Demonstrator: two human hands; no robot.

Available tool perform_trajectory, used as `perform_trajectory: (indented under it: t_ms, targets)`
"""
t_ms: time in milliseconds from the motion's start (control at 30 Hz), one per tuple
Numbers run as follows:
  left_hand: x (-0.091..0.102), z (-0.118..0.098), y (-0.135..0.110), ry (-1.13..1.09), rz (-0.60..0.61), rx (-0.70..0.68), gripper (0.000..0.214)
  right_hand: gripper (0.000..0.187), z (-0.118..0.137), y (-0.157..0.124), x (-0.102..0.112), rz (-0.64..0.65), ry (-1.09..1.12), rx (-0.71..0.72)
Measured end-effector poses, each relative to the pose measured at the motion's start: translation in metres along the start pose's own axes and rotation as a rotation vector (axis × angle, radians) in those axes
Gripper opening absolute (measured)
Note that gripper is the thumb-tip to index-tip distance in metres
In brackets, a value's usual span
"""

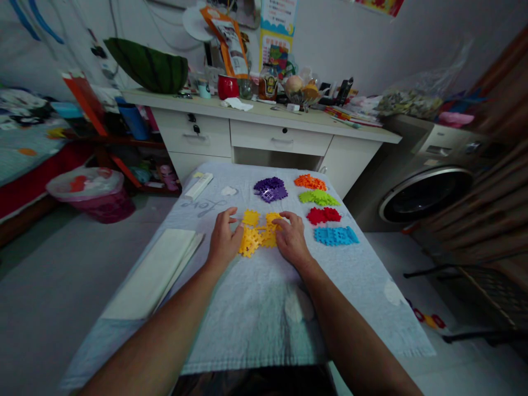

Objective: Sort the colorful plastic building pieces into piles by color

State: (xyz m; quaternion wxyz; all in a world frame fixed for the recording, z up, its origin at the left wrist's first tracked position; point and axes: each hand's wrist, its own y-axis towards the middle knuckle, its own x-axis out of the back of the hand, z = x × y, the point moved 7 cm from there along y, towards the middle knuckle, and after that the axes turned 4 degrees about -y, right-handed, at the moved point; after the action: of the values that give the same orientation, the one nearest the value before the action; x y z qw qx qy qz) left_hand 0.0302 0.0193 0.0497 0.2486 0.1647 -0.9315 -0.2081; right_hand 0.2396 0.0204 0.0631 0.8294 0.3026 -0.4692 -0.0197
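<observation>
Your left hand (224,237) lies on the towel (247,313) that covers the bench. Its fingers (231,213) are spread apart, and the thumb touches the left edge of the yellow tiles (252,240). Your right hand (292,237) rests on the right side of the same tiles with its fingers (284,217) curled down over them. I cannot tell whether they are clamped on a tile or only pressing on it.

The yellow tiles lie in a loose cluster between your hands, near the middle of the bench. Beyond them is a purple pile (270,189). To your right, orange (310,182), green (318,197), red (324,215) and blue (336,235) piles run in a column from far to near, the blue one just beside your right hand. A folded white sheet (152,275) lies along the left edge, well apart from the tiles.
</observation>
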Motion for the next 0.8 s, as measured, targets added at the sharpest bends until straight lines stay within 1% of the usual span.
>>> perform_trajectory:
  t_ms: [67, 133, 200, 267, 367, 467, 567, 633, 700, 800]
  targets:
    - [-0.005, -0.011, -0.002, 0.100, 0.099, -0.091, 0.029, 0.042, 0.008, -0.001, -0.004, 0.064, -0.020, 0.035]
    - [-0.015, -0.019, -0.007, 0.206, 0.240, -0.167, 0.021, 0.044, 0.012, -0.002, -0.010, 0.142, -0.047, 0.060]
    - [-0.024, -0.024, -0.013, 0.272, 0.355, -0.219, 0.018, 0.042, 0.013, -0.003, -0.016, 0.217, -0.069, 0.071]
    - [-0.031, -0.029, -0.018, 0.275, 0.428, -0.256, 0.021, 0.036, 0.011, -0.004, -0.018, 0.259, -0.085, 0.071]
    - [-0.038, -0.040, -0.028, 0.203, 0.528, -0.318, 0.025, 0.028, 0.007, -0.003, -0.013, 0.241, -0.119, 0.052]
    - [-0.044, -0.048, -0.037, 0.153, 0.621, -0.368, 0.027, 0.022, -0.007, -0.001, -0.002, 0.170, -0.178, -0.039]
    - [-0.046, -0.051, -0.040, 0.161, 0.641, -0.401, 0.029, 0.023, -0.026, -0.001, 0.007, 0.106, -0.223, -0.170]
    - [-0.045, -0.049, -0.038, 0.176, 0.623, -0.404, 0.026, 0.024, -0.034, -0.002, 0.010, 0.082, -0.226, -0.207]
    - [-0.041, -0.044, -0.033, 0.191, 0.591, -0.379, 0.021, 0.026, -0.034, -0.003, 0.010, 0.071, -0.200, -0.187]
    - [-0.035, -0.032, -0.024, 0.206, 0.547, -0.307, 0.016, 0.037, -0.020, -0.003, 0.005, 0.096, -0.123, -0.072]
